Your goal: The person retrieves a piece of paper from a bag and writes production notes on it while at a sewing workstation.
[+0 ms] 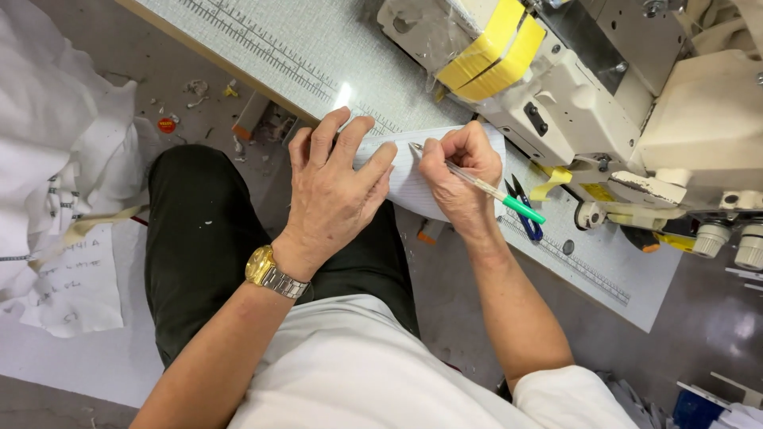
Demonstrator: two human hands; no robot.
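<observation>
1. My left hand (338,187) lies flat and open on a white ribbed cloth (413,179), fingers spread and pointing toward 1 o'clock, pinning the cloth at the table (318,48) edge.
2. My right hand (461,175) is closed around a pen (477,184), gripped between thumb and fingers. The pen has a clear barrel and a green cap end at 4 o'clock; its tip points to 10 o'clock and touches the cloth just beside my left fingertips.
3. The cloth sits at the near table edge, partly overhanging it above my lap, between both hands. I can see it curl over at its top edge.
4. A gold watch (270,272) is on my left wrist.
5. At 1 to 3 o'clock from my hands stands a cream sewing machine (636,119), with a yellow pad (493,52) under clear wrap on its near end.
6. Blue-handled snips (524,210) lie on the table just beside my right wrist, at its 3 o'clock.
7. A printed ruler (270,48) runs along the table's edge.
8. At 9 o'clock, well apart from my hands, a white fabric pile (56,127) rests by my knee, with a handwritten paper (75,286) below it.
9. Small scraps litter the floor (199,87) at 11 o'clock.
</observation>
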